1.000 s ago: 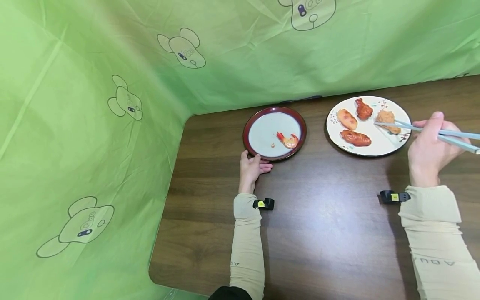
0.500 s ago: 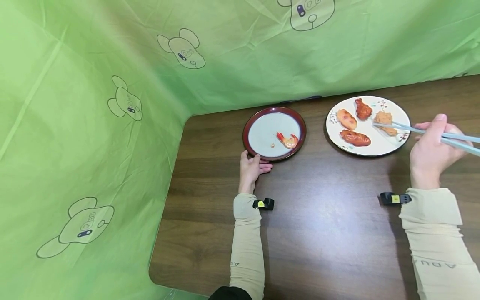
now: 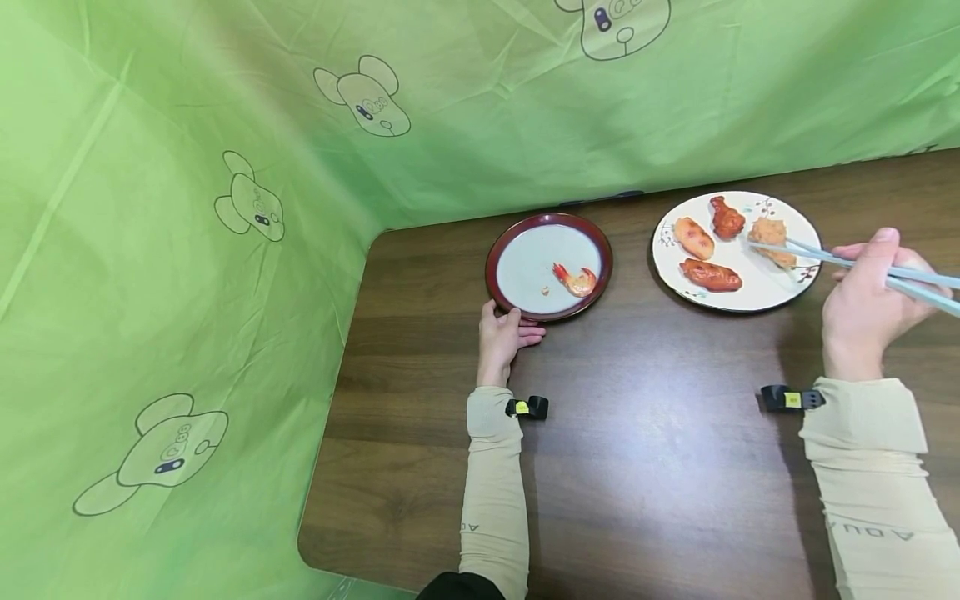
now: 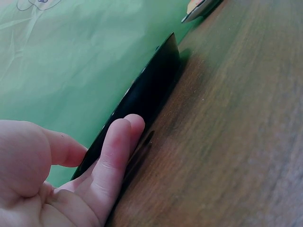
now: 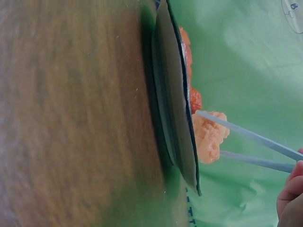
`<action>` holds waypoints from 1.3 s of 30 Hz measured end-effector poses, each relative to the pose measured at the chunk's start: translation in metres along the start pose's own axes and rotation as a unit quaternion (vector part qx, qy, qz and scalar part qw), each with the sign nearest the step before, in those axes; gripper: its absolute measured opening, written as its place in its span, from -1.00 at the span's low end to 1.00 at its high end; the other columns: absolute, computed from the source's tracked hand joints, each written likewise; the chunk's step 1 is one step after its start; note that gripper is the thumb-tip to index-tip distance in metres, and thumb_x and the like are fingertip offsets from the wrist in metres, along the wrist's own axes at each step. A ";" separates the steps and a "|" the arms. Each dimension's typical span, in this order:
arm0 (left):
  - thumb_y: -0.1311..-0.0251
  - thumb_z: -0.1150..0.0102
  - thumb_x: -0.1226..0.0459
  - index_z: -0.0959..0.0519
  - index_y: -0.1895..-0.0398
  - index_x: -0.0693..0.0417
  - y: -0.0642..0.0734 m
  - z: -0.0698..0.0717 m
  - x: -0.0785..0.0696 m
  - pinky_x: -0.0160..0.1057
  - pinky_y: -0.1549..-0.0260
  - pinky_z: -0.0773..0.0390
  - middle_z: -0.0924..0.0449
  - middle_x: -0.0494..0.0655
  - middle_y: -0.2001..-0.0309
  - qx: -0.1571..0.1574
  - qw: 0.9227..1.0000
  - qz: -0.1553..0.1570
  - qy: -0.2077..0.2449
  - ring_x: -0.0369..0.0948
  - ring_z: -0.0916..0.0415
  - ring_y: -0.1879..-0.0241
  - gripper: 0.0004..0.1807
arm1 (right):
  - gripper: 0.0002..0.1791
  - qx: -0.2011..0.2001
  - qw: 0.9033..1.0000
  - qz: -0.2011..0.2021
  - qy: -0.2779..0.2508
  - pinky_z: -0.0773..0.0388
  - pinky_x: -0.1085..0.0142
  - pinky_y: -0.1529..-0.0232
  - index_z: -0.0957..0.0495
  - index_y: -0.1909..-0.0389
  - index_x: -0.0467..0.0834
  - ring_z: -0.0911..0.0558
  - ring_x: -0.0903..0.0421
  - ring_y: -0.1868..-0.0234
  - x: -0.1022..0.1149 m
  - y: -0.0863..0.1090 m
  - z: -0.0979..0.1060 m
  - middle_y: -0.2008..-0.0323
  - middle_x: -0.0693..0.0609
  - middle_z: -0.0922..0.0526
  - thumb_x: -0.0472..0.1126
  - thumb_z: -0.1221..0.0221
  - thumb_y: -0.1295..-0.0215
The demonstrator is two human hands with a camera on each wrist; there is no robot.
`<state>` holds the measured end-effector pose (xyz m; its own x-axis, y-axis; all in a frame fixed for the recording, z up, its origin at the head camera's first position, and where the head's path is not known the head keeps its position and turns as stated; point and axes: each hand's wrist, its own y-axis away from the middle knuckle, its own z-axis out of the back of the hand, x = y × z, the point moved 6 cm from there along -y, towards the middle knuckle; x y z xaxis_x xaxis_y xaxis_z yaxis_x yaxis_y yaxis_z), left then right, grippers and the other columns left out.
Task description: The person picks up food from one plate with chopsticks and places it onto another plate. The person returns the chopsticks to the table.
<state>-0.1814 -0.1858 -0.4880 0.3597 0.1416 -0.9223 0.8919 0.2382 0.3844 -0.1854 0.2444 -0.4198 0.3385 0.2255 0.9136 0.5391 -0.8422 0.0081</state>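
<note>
My left hand (image 3: 498,342) holds the near edge of a red-rimmed round plate (image 3: 536,254). In the left wrist view the thumb is at its rim and the fingers (image 4: 113,146) lie against its dark underside. A shrimp (image 3: 579,283) and a small crumb rest on this plate. My right hand (image 3: 870,308) grips a pair of pale blue chopsticks (image 5: 251,135). Their tips straddle a bumpy piece of fried chicken (image 3: 768,234) at the right side of a white patterned plate (image 3: 757,287); the right wrist view shows one stick on each side of the piece (image 5: 208,137).
On the white plate also lie a red-brown drumstick (image 3: 726,218), a chicken wing (image 3: 711,276) and a pale browned oval piece (image 3: 693,238). Both plates stand near the back edge of the wooden table (image 3: 600,467). A green curtain (image 3: 465,125) hangs behind and at the left.
My right hand has drawn slightly right and toward me with the chopsticks. The fried chicken has shifted and turned a little between the tips. My left hand and its plate stay put.
</note>
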 end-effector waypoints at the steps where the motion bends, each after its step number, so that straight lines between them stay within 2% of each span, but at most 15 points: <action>1: -0.43 0.16 0.37 0.14 -0.48 0.20 0.000 0.000 0.000 -0.21 0.46 -0.75 -0.65 0.37 0.25 0.000 1.000 -0.001 0.001 -0.17 -0.66 0.57 -0.35 | -0.65 -0.001 1.000 -0.004 -0.005 -0.42 0.54 0.68 -0.44 0.72 -0.16 -0.51 0.24 0.78 -0.001 0.000 0.000 0.75 0.05 -0.64 -0.26 -0.24 -0.25; 6: -0.42 0.16 0.38 0.10 -0.46 0.20 0.000 0.000 0.000 -0.20 0.47 -0.75 -0.65 0.36 0.28 0.000 1.000 -0.001 0.004 -0.17 -0.66 0.58 -0.38 | -0.66 -0.006 0.999 -0.014 -0.038 -0.44 0.51 0.69 -0.44 0.70 -0.22 -0.54 0.18 0.76 0.000 0.001 -0.003 0.74 -0.02 -0.65 -0.28 -0.25 -0.24; 13: -0.43 0.15 0.36 0.11 -0.47 0.18 -0.001 0.000 0.000 -0.18 0.44 -0.76 -0.66 0.35 0.26 -0.002 1.000 0.003 0.002 -0.15 -0.67 0.56 -0.37 | -0.64 -0.006 0.999 0.004 -0.038 -0.45 0.51 0.71 -0.49 0.75 -0.29 -0.53 0.18 0.78 0.007 0.012 -0.011 0.75 -0.03 -0.64 -0.30 -0.26 -0.22; 15: -0.43 0.15 0.36 0.11 -0.47 0.18 -0.001 0.000 0.000 -0.18 0.44 -0.76 -0.66 0.36 0.24 -0.002 1.000 0.003 0.002 -0.15 -0.68 0.56 -0.37 | -0.64 -0.003 0.998 0.002 -0.055 -0.45 0.50 0.72 -0.48 0.75 -0.31 -0.53 0.17 0.79 0.008 0.016 -0.014 0.75 -0.05 -0.63 -0.31 -0.27 -0.21; 20: -0.43 0.16 0.36 0.11 -0.47 0.19 -0.001 0.000 0.000 -0.18 0.45 -0.76 -0.65 0.38 0.21 -0.001 1.000 0.001 0.001 -0.15 -0.67 0.56 -0.37 | -0.66 0.026 0.997 0.012 -0.075 -0.43 0.51 0.73 -0.48 0.74 -0.32 -0.51 0.18 0.80 0.009 0.025 -0.022 0.76 -0.05 -0.63 -0.33 -0.27 -0.20; 28: -0.43 0.14 0.35 0.14 -0.49 0.17 -0.001 0.000 0.001 -0.19 0.44 -0.76 -0.66 0.32 0.28 -0.004 1.000 0.008 0.003 -0.17 -0.67 0.58 -0.34 | -0.65 0.072 0.996 0.024 -0.050 -0.39 0.54 0.70 -0.59 0.70 -0.40 -0.47 0.23 0.80 0.003 0.035 -0.036 0.73 0.00 -0.66 -0.28 -0.28 -0.22; 33: -0.43 0.14 0.35 0.15 -0.50 0.17 -0.002 0.001 0.000 -0.20 0.44 -0.75 -0.67 0.29 0.32 -0.005 1.000 0.009 0.002 -0.17 -0.67 0.58 -0.33 | -0.66 0.088 0.993 -0.006 -0.081 -0.40 0.51 0.72 -0.58 0.67 -0.43 -0.48 0.19 0.81 -0.009 0.045 -0.046 0.72 -0.06 -0.65 -0.28 -0.29 -0.20; 36: -0.43 0.14 0.35 0.15 -0.50 0.17 -0.003 0.001 0.000 -0.20 0.44 -0.75 -0.67 0.29 0.31 -0.004 1.000 0.008 0.003 -0.17 -0.67 0.58 -0.33 | -0.69 0.102 0.991 -0.030 -0.085 -0.43 0.50 0.71 -0.58 0.65 -0.40 -0.50 0.18 0.79 -0.014 0.054 -0.052 0.71 -0.07 -0.66 -0.29 -0.27 -0.22; 39: -0.43 0.15 0.35 0.14 -0.49 0.17 -0.003 0.001 0.000 -0.20 0.44 -0.75 -0.66 0.33 0.27 -0.002 1.000 0.007 0.005 -0.18 -0.67 0.59 -0.34 | -0.71 0.127 0.988 -0.037 -0.086 -0.47 0.51 0.68 -0.59 0.63 -0.38 -0.53 0.18 0.75 -0.016 0.063 -0.060 0.68 -0.06 -0.67 -0.30 -0.25 -0.24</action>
<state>-0.1835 -0.1874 -0.4893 0.3696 0.1541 -0.9163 0.8859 0.2391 0.3976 -0.2030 0.1580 -0.4095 0.4055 0.3799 0.8314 0.7354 -0.6758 -0.0499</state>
